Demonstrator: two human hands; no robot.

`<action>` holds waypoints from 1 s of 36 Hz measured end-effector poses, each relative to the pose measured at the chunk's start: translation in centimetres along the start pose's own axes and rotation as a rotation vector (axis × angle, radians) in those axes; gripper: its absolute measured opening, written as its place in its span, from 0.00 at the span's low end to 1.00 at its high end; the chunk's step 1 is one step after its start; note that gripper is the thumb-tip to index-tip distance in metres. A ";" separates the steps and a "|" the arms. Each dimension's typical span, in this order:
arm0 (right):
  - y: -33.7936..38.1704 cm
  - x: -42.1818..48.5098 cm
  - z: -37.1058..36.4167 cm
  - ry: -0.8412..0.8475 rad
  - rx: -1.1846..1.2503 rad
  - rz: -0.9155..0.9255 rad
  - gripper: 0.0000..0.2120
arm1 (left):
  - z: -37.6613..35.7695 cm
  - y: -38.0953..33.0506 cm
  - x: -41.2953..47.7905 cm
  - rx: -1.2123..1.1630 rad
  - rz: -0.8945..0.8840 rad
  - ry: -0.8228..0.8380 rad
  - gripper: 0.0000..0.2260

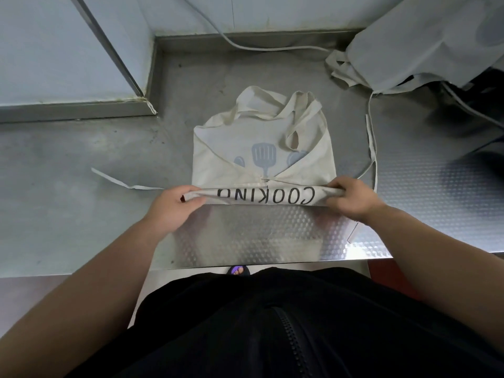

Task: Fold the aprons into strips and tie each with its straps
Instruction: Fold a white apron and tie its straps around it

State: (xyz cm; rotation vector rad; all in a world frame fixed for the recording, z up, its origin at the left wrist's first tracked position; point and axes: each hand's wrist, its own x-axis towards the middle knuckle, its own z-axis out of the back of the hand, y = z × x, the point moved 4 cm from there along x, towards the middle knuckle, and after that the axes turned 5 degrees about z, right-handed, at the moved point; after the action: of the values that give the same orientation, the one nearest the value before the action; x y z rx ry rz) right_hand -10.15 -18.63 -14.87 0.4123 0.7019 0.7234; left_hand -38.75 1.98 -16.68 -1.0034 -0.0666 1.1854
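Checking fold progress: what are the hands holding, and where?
The apron, by its folded near edge: left hand at the left end, right hand at the right.

A steel counter fills the view, dull and scuffed toward 9 o'clock, bright and embossed toward 3 and 6. A low steel upstand runs along its back at 12, below a pale wall. At 10 a pale boxed column with metal trim juts in. A grey cable lies along the upstand. Red floor shows at 4.
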 end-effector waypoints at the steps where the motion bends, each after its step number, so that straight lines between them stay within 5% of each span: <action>1: -0.1 0.3 0.2 -0.018 0.031 -0.027 0.11 | 0.1 0.3 0.4 -0.038 0.037 -0.022 0.03; 5: -0.4 1.4 0.4 -0.084 0.063 -0.117 0.20 | 0.2 1.4 1.2 -0.186 0.175 -0.115 0.05; 15: 0.2 2.6 -0.7 -0.142 -0.073 -0.248 0.23 | -0.3 0.6 2.0 0.051 0.320 -0.315 0.07; 18: 0.8 2.3 -0.3 -0.206 -0.401 -0.115 0.19 | -0.3 -0.6 1.8 0.199 0.195 -0.380 0.10; 20: 1.3 2.5 -1.0 -0.129 -0.645 0.109 0.16 | -0.9 -1.8 1.4 0.341 -0.039 -0.378 0.12; 23: 1.6 2.4 -1.9 0.003 -0.561 0.289 0.25 | -2.5 -2.6 0.9 0.413 -0.348 -0.213 0.16; 26: 1.2 2.5 -2.1 0.156 -0.512 0.271 0.38 | -2.9 -2.6 0.4 0.526 -0.378 -0.057 0.25; 29: 0.8 3.0 -1.6 0.123 -0.527 0.293 0.31 | -2.9 -2.3 0.3 0.696 -0.313 0.063 0.37; 33: 1.5 2.4 -0.8 0.043 -0.421 0.304 0.20 | -1.5 -3.1 0.4 0.564 -0.295 -0.046 0.19; 36: 1.5 1.9 -0.1 0.063 -0.328 0.228 0.18 | -0.5 -3.2 0.6 0.399 -0.140 0.044 0.06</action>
State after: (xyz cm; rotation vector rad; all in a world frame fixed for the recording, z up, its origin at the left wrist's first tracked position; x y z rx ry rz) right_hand -9.89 -16.23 -14.97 0.1692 0.5870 1.0527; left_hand -35.87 2.10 -15.03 -0.6618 0.1291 0.9977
